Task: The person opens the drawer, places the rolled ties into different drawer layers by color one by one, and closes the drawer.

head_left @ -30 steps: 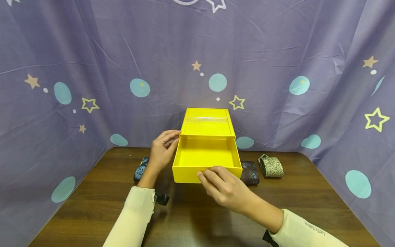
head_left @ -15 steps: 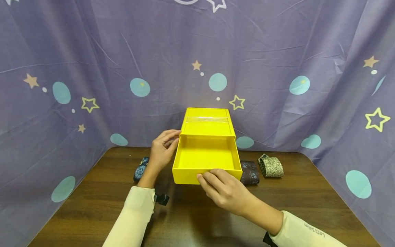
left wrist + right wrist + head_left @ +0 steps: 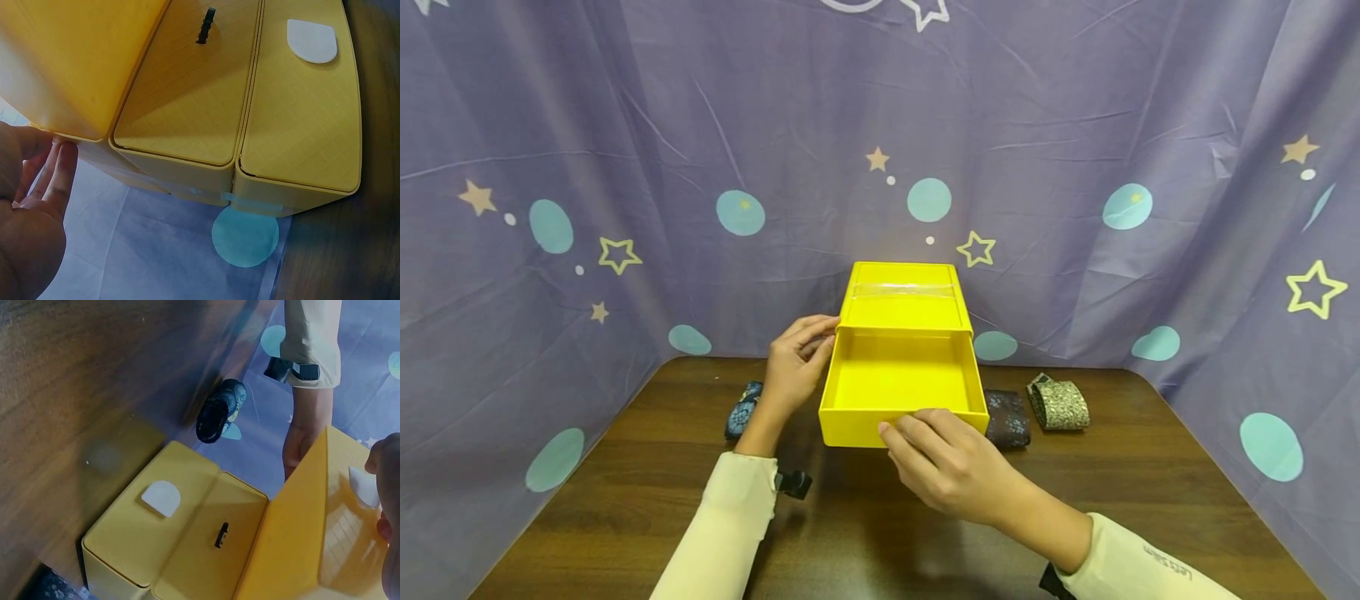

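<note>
A yellow drawer unit [image 3: 906,293] stands at the back of the table, its top drawer [image 3: 902,367] pulled far out and bare inside. My right hand [image 3: 955,467] holds the drawer's front, fingers at the upper edge; in the right wrist view they are beside a white tab [image 3: 364,486] on that front. Against the unit's left side rests my left hand [image 3: 793,371], its fingers extended near the top corner. Two lower drawers appear in the left wrist view: the middle drawer [image 3: 187,100] bears a black handle, the bottom drawer [image 3: 300,119] a white tab.
Left of the unit lies a blue floral fabric roll [image 3: 743,410], partly behind my left wrist. On the right are a dark floral fabric roll [image 3: 1007,419] and a green-gold patterned roll [image 3: 1060,404]. A purple curtain [image 3: 1037,125] hangs close behind the wooden table [image 3: 625,500].
The drawer front dips very slightly between the first frame and the later ones. Both hands keep their places and their contact.
</note>
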